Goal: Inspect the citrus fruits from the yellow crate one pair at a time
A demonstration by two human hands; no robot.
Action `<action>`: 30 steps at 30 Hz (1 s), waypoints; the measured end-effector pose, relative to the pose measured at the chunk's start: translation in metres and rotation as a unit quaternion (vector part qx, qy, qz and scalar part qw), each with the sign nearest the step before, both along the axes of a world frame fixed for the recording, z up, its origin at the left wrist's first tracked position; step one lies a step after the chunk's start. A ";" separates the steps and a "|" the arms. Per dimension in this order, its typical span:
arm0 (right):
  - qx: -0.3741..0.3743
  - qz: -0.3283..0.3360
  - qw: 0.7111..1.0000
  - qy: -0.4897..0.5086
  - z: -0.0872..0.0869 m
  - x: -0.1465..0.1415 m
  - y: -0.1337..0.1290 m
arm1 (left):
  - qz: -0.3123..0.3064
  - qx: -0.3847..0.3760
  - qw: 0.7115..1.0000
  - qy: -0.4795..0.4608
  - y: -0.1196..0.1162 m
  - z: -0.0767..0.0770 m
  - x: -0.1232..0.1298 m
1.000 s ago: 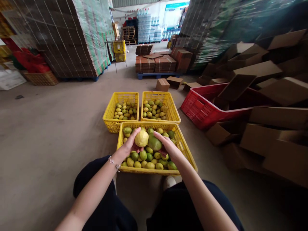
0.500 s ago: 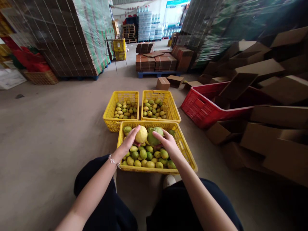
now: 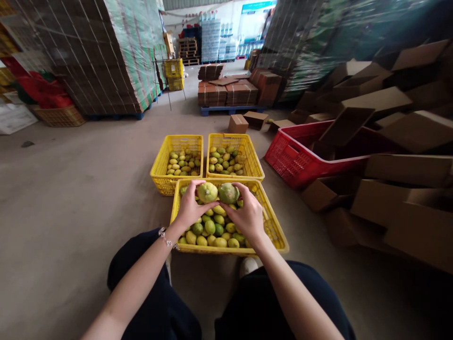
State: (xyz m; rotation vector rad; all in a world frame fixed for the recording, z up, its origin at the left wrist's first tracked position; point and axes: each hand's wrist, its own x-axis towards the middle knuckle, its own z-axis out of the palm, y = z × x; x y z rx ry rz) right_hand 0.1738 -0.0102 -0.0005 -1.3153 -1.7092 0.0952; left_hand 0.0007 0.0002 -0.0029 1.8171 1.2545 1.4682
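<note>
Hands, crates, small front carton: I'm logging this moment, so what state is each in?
Left hand: closed on yellower fruit
Right hand: closed on greener fruit
Near yellow crate: open, well filled
Far-left yellow crate: open, part-filled
Far-right yellow crate: open, part-filled
Red crate: open, cardboard inside
Small front carton: looks shut

So the person's look, going by the lower half of the frame: forearms are bare, no sleeve showing on either one. On the left wrist there's a thin bracelet (image 3: 167, 239), pale and silvery, kinda like small linked charms in open shapes. Nothing on the right wrist. Bottoms are dark trousers (image 3: 283, 302), navy going nearly black, plain and loose around the knees, no markings I can make out. Near bottom centre a whitish shoe (image 3: 248, 267) pokes out, just the rounded toe.
</note>
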 end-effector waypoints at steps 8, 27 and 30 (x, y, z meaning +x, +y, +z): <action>0.054 0.003 0.998 0.044 0.002 0.003 0.002 | -0.009 0.044 0.999 0.007 0.008 0.000 -0.003; -0.202 0.202 0.770 0.570 0.055 -0.022 0.005 | -0.154 -0.254 0.784 -0.545 -0.002 0.041 0.008; -0.215 0.187 0.781 0.556 0.047 -0.021 0.008 | -0.165 -0.251 0.774 -0.557 0.000 0.041 0.009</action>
